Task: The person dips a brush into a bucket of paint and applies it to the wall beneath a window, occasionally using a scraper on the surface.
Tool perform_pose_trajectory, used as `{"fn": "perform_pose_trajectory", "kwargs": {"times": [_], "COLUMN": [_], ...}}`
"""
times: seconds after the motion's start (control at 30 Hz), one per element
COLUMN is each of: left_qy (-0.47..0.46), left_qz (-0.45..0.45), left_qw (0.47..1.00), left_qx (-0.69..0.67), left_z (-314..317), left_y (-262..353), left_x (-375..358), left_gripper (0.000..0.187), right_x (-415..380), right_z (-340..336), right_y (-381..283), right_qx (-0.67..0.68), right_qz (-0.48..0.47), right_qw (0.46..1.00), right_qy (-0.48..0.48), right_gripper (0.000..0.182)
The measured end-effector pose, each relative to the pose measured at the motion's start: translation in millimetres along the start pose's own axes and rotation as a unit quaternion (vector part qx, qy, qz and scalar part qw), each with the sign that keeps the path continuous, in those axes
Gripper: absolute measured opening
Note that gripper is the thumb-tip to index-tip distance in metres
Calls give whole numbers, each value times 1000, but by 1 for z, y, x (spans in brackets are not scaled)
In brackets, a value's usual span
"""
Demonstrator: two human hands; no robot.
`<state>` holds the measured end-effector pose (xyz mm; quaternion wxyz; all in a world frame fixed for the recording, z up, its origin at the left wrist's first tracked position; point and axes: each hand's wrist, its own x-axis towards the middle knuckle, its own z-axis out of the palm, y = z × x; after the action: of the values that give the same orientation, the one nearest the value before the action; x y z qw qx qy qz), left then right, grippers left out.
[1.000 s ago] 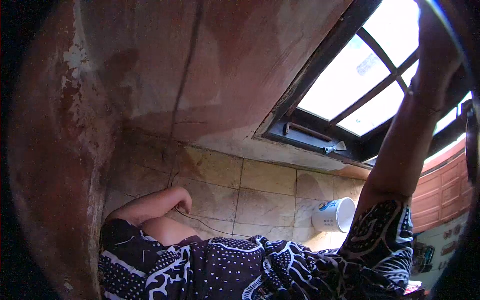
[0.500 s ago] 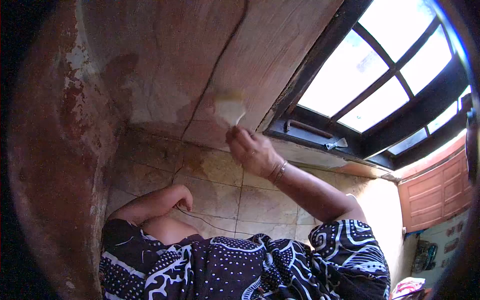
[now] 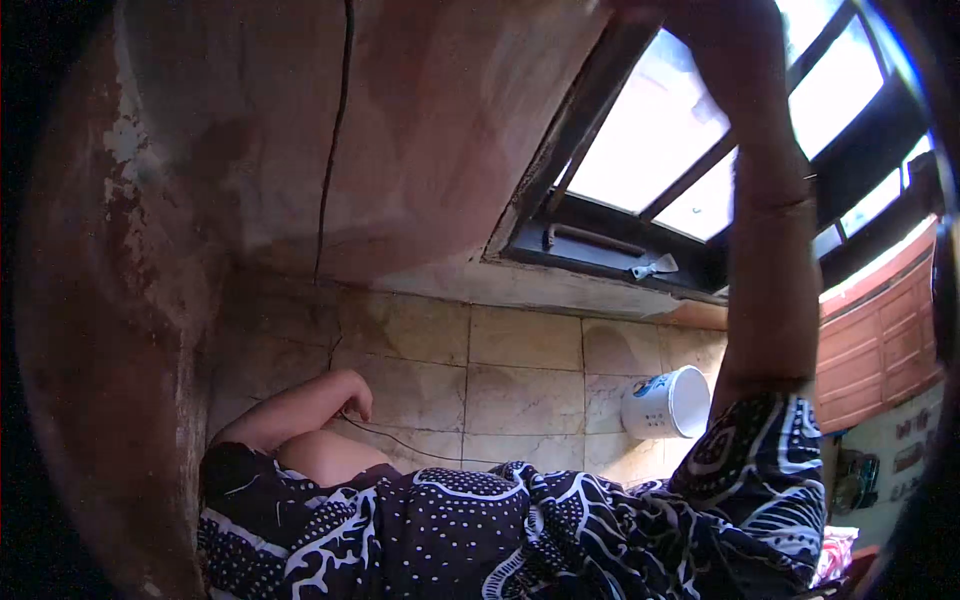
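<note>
My right hand [image 3: 725, 25] is raised at the top edge of the head view, in front of the window. Most of its fingers are dark or cut off. The paintbrush seen in its grip half a second ago lies almost wholly beyond the frame. At the lower left, my left hand [image 3: 357, 397] hangs by my bent knee [image 3: 325, 455], fingers curled in. I make out nothing in it. A thin cable [image 3: 400, 440] runs over the tiles beside those fingers. The reddish wall [image 3: 430, 130] bears a darker, damp-looking patch and a long black line down it.
A dark-framed window [image 3: 600, 225] is set at the right, with a scraper [image 3: 655, 267] on its lower frame. A white bucket [image 3: 668, 402] lies or leans on the tiled floor [image 3: 525, 400]. A flaking wall [image 3: 150, 300] stands close on the left. Orange wooden panels [image 3: 875, 340] are farther right.
My right hand has swung up and right from the wall to the frame's top edge, taking the paintbrush out of sight. The view has shifted slightly; the bucket now shows. My left hand stays put.
</note>
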<state>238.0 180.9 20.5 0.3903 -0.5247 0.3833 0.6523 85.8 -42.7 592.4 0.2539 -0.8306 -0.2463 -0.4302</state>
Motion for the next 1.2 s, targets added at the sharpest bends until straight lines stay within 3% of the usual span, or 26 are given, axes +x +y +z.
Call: {"fn": "perform_pose_trajectory", "kwargs": {"times": [0.07,0.1,0.17,0.2,0.23,0.27,0.3,0.33,0.37,0.4,0.43,0.47,0.5,0.53,0.57,0.6,0.67,0.7,0.77,0.87,0.93,1.0,1.07,1.13,1.17,1.2], "left_qy": [50,103,85,72,64,58,50,43,37,29,29,171,302,301,213,113,98,101,104,107,115,128,97,67,79,93], "left_qz": [2,9,15,13,15,18,19,19,17,13,11,192,362,359,195,23,11,18,22,24,25,20,16,10,23,36], "left_qw": [998,992,995,997,998,998,998,999,999,999,1000,964,874,876,955,993,995,995,994,994,993,992,995,995,996,995], "left_qx": [-29,-66,-46,-33,-25,-21,-16,-11,-4,2,2,-61,-119,-117,-62,-5,0,-4,-9,-6,-6,-5,33,68,45,22], "left_z": [7,12,12,11,11,11,12,12,14,17,29,48,60,50,27,13,12,13,16,18,18,17,14,13,14,14], "left_y": [-5,-5,-2,2,5,8,10,11,9,8,-9,-38,-55,-47,-31,-23,-20,-19,-17,-14,-12,-10,2,3,1,1], "left_x": [4,0,-9,-17,-25,-30,-35,-39,-42,-46,-46,-43,-41,-25,4,20,15,11,4,-3,-8,-12,-29,-32,-28,-26], "left_gripper": [72,65,68,69,71,73,75,77,79,81,81,65,56,56,55,55,56,57,57,58,59,60,64,72,72,71], "right_x": [44,43,45,27,10,-14,-59,-78,-102,-135,-150,-178,-208,-225,-263,-265,-294,-295,-292,-258,-209,-153,-108,-48,-45,-41], "right_z": [-48,-49,-44,-24,-18,11,5,35,56,69,82,98,112,126,145,151,168,169,168,145,113,75,37,0,-4,-6], "right_y": [-36,-34,-28,-31,-12,3,18,7,1,17,2,8,12,6,14,-3,4,7,19,48,52,38,33,-24,-26,-28], "right_qx": [-212,-215,-277,-477,-498,-260,-420,-601,-440,-573,-608,-627,-615,-633,-388,-324,-238,-239,-175,-178,-136,-96,-106,-301,-302,-364], "right_qz": [-73,-69,-121,-163,-202,-60,-72,-77,91,-45,-106,-141,-132,-179,27,120,228,231,366,380,196,254,121,195,200,97], "right_qw": [974,974,946,855,831,947,902,795,889,795,743,711,713,679,882,898,902,901,867,880,964,958,987,930,929,926], "right_qy": [-12,-10,118,122,144,176,69,-27,-81,-195,-258,-286,-309,-327,-266,-272,-280,-278,-290,-222,-117,-93,-33,-85,-81,-26], "right_gripper": [6,6,5,5,6,10,24,28,26,23,21,22,22,18,13,16,21,21,26,14,24,22,23,12,12,12]}}
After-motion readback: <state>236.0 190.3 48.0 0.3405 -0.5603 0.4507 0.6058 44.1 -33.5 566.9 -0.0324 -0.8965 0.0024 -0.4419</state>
